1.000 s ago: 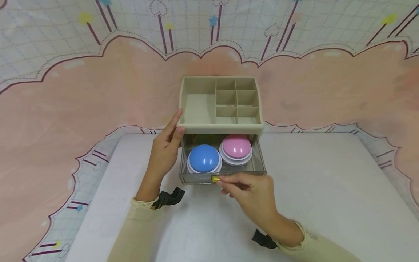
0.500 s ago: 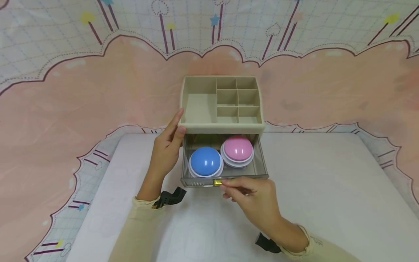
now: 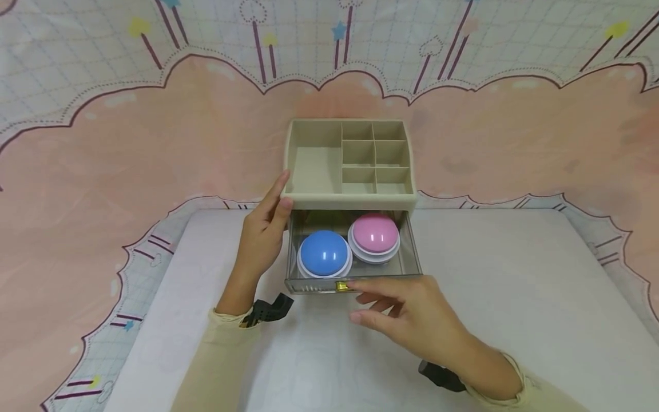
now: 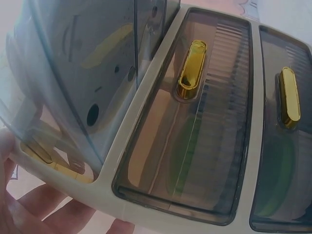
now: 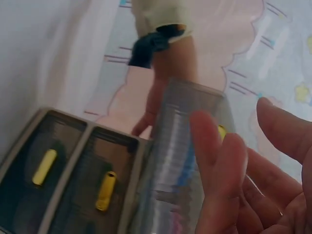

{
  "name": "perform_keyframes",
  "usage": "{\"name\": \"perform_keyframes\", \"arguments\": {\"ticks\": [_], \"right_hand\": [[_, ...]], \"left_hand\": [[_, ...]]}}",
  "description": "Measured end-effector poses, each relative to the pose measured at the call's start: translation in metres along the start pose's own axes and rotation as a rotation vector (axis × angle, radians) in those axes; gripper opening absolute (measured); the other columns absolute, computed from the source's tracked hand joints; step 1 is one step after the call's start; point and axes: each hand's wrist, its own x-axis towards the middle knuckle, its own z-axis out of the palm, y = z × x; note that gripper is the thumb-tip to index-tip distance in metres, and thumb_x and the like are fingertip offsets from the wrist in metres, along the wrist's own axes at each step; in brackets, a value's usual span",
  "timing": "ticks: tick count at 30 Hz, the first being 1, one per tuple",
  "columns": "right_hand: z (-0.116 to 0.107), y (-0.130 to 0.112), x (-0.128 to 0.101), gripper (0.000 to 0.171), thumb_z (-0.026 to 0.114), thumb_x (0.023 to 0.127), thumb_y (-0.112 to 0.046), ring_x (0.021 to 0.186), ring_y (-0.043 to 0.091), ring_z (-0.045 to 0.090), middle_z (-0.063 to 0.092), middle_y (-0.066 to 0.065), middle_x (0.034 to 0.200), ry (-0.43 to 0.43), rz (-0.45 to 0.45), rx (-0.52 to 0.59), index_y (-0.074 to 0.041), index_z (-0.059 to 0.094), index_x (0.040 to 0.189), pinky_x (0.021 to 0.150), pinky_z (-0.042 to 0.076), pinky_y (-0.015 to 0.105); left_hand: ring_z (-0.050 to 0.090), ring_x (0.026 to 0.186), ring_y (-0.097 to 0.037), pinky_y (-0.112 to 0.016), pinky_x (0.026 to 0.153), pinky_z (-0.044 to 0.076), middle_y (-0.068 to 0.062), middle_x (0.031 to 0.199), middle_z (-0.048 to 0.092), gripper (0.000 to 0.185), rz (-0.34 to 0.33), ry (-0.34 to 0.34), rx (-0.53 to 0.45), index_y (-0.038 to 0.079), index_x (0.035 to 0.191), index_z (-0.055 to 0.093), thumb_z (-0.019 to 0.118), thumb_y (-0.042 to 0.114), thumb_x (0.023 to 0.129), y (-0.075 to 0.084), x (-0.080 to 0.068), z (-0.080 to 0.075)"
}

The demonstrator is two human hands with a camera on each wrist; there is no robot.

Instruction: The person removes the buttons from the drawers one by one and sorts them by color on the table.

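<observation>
A cream desktop organizer [image 3: 355,202] stands at the table's far edge, its clear top drawer [image 3: 304,286] pulled out. Inside that drawer sit a blue domed push button [image 3: 323,253] and a pink one [image 3: 375,233], both on white bases. My left hand [image 3: 259,234] rests against the organizer's left side, thumb at the front corner, fingers along the wall. Fingers spread and thumb apart, my right hand [image 3: 412,312] is just right of the gold handle [image 3: 342,285]; the index fingertip is at its edge, and whether it touches I cannot tell.
Two closed smoky drawers with gold handles [image 4: 193,68] lie below the pulled-out one. A green round shape [image 4: 185,151] shows dimly through one. Divided compartments [image 3: 357,153] form the organizer's top. White tabletop [image 3: 515,297] extends on both sides; a patterned cloth [image 3: 489,137] hangs behind.
The drawer came slightly further out toward me, then stopped. My right thumb and fingers have let go of the handle and spread apart, the hand shifting right. My left hand stays put.
</observation>
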Motion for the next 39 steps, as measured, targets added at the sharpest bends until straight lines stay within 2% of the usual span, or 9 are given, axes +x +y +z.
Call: {"name": "perform_keyframes", "arguments": {"ticks": [3,8,13,16,21,25,28,30,39], "right_hand": [[-0.007,-0.009,0.004,0.034,0.089,0.081,-0.021,0.074,-0.004,0.069,0.078,-0.009,0.088,0.011,-0.03,-0.017,-0.018,0.08,0.113,0.06,0.056,0.019],[-0.012,-0.02,0.022,0.031,0.09,0.078,-0.017,0.064,-0.003,0.063,0.076,-0.009,0.08,0.133,-0.173,-0.076,-0.013,0.082,0.107,0.056,0.052,0.016],[-0.008,-0.025,0.05,0.041,0.092,0.077,-0.026,0.064,0.002,0.061,0.074,-0.005,0.079,0.169,-0.248,-0.226,-0.011,0.08,0.113,0.055,0.046,0.017],[-0.003,-0.026,0.063,0.049,0.091,0.077,-0.035,0.064,0.003,0.058,0.075,-0.005,0.084,0.129,-0.218,-0.328,-0.015,0.078,0.12,0.055,0.042,0.02],[0.001,-0.027,0.079,0.06,0.093,0.072,-0.042,0.063,0.005,0.056,0.076,-0.006,0.101,0.046,-0.084,-0.387,-0.021,0.075,0.126,0.057,0.046,0.023],[0.003,-0.025,0.088,0.065,0.094,0.069,-0.046,0.081,0.009,0.066,0.076,-0.006,0.112,-0.032,-0.001,-0.408,-0.022,0.075,0.126,0.068,0.055,0.028],[0.004,-0.023,0.092,0.065,0.095,0.068,-0.048,0.098,0.012,0.071,0.076,-0.008,0.115,-0.094,0.023,-0.445,-0.024,0.075,0.125,0.081,0.057,0.032],[0.005,-0.021,0.096,0.064,0.094,0.068,-0.048,0.101,0.012,0.071,0.075,-0.01,0.117,-0.138,0.036,-0.456,-0.026,0.075,0.126,0.084,0.058,0.034],[0.009,-0.02,0.103,0.064,0.092,0.073,-0.047,0.1,0.013,0.068,0.074,-0.011,0.121,-0.237,0.116,-0.455,-0.033,0.071,0.132,0.082,0.057,0.034]], "left_hand": [[0.057,0.084,-0.018,-0.02,0.073,0.048,0.011,0.153,0.05,0.048,0.003,0.001,-0.002,0.043,0.154,0.043,0.052,0.034,0.107,0.0,0.0,0.0],[0.056,0.084,-0.016,-0.021,0.073,0.046,0.01,0.151,0.051,0.048,-0.001,0.003,-0.004,0.044,0.153,0.043,0.052,0.034,0.108,0.0,0.0,-0.001],[0.057,0.085,-0.018,-0.021,0.073,0.047,0.007,0.148,0.054,0.048,-0.003,0.006,-0.003,0.045,0.153,0.043,0.052,0.035,0.107,0.0,0.0,-0.001],[0.058,0.087,-0.019,-0.021,0.073,0.048,0.006,0.148,0.054,0.048,-0.001,0.005,-0.005,0.046,0.153,0.043,0.052,0.035,0.107,-0.002,0.0,-0.001],[0.063,0.097,-0.02,-0.018,0.077,0.051,0.008,0.153,0.051,0.047,0.002,-0.002,-0.014,0.045,0.153,0.043,0.051,0.035,0.108,-0.003,0.0,0.0],[0.062,0.093,-0.02,-0.018,0.076,0.05,0.005,0.15,0.054,0.047,0.013,-0.003,-0.026,0.044,0.153,0.043,0.051,0.034,0.108,-0.002,0.0,0.0],[0.059,0.086,-0.019,-0.02,0.073,0.048,0.002,0.145,0.057,0.048,0.018,-0.005,-0.027,0.044,0.154,0.043,0.051,0.034,0.108,0.0,0.0,0.0],[0.056,0.082,-0.02,-0.021,0.072,0.047,-0.001,0.139,0.059,0.047,0.02,0.0,-0.017,0.043,0.154,0.043,0.051,0.035,0.108,-0.001,0.0,0.0],[0.058,0.092,-0.02,-0.02,0.075,0.046,0.003,0.147,0.055,0.047,0.014,-0.007,-0.017,0.044,0.154,0.042,0.05,0.034,0.108,-0.001,0.0,-0.001]]}}
